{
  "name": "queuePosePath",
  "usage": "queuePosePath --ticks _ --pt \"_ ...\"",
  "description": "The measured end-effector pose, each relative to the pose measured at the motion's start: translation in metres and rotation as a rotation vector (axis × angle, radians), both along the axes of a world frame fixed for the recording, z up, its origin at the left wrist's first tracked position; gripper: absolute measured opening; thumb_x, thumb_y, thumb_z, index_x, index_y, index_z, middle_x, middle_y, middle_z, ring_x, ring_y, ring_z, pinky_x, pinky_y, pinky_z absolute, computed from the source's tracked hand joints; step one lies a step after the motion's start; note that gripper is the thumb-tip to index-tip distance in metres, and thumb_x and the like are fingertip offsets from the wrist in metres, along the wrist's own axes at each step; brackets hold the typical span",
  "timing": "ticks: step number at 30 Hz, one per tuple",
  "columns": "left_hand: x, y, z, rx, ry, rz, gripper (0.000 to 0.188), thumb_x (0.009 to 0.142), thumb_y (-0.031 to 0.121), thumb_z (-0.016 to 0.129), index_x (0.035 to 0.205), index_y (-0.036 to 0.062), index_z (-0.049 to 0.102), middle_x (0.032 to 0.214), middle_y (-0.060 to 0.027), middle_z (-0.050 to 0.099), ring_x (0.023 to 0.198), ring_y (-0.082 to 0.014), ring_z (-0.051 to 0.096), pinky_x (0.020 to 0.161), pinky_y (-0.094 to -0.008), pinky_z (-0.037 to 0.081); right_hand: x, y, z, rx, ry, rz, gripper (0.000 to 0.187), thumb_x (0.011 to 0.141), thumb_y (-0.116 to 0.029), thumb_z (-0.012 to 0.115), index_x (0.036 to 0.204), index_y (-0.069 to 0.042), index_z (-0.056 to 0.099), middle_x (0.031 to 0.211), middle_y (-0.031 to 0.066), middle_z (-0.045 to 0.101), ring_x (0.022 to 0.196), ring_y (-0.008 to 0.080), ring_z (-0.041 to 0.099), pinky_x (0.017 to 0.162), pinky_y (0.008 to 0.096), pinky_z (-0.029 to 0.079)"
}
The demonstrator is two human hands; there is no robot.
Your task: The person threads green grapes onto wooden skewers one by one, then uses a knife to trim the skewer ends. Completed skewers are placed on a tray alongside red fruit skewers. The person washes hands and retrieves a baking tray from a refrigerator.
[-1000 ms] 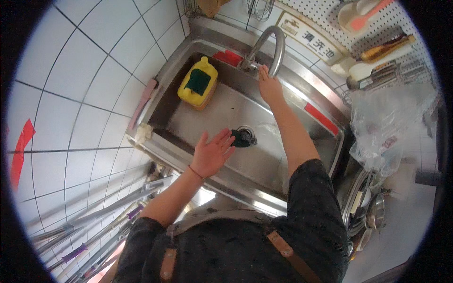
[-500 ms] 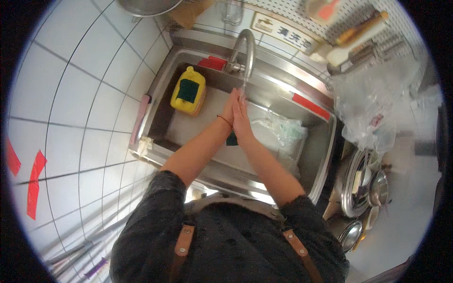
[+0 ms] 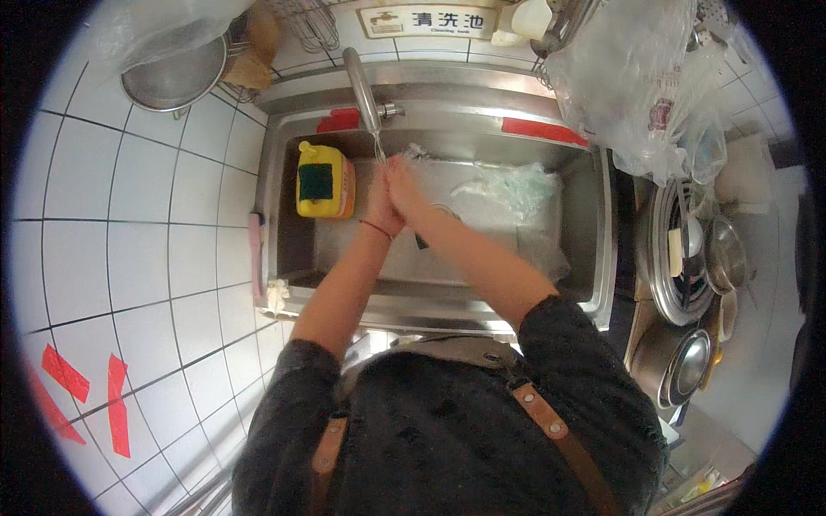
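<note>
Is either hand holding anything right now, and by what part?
Nothing is held. The left hand and right hand are pressed together under the water running from the faucet.

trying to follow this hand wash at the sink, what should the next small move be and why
Probably rub the palms against each other under the stream. The left hand and right hand are pressed flat together right below the faucet, with water running onto them over the steel sink, so they are placed for rinsing.
</note>
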State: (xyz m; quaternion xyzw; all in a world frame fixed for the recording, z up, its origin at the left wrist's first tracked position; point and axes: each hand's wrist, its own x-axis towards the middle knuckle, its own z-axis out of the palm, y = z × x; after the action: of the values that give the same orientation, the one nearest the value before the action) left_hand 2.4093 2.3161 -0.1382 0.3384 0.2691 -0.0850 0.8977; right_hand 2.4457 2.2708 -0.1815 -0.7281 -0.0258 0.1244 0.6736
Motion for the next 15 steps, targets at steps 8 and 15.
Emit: queuePosePath --ticks 8,15 --pt "-0.008 0.025 -0.004 -0.575 -0.222 -0.062 0.040 0.107 0.032 0.037 0.133 0.0044 0.052 0.137 -0.0103 0.056 0.123 -0.0278 0.055 0.108 -0.0388 0.042 0.005 -0.061 -0.024 -0.367 -0.594 0.258 0.042 0.104 -0.031 0.039 0.138 -0.012 0.055 0.151 0.0162 0.043 0.136 0.0407 0.041 0.109 0.0498 0.038" --pt "-0.061 0.053 -0.002 -0.211 0.014 -0.020 0.048 0.107 0.029 0.037 0.142 -0.0031 0.042 0.146 -0.0164 0.047 0.132 -0.0295 0.048 0.115 -0.0420 0.036 0.103 -0.082 -0.048 -0.699 -0.322 0.378 0.049 0.097 -0.039 0.053 0.133 -0.006 0.057 0.132 0.0230 0.059 0.117 0.0403 0.059 0.094 0.0474 0.049"
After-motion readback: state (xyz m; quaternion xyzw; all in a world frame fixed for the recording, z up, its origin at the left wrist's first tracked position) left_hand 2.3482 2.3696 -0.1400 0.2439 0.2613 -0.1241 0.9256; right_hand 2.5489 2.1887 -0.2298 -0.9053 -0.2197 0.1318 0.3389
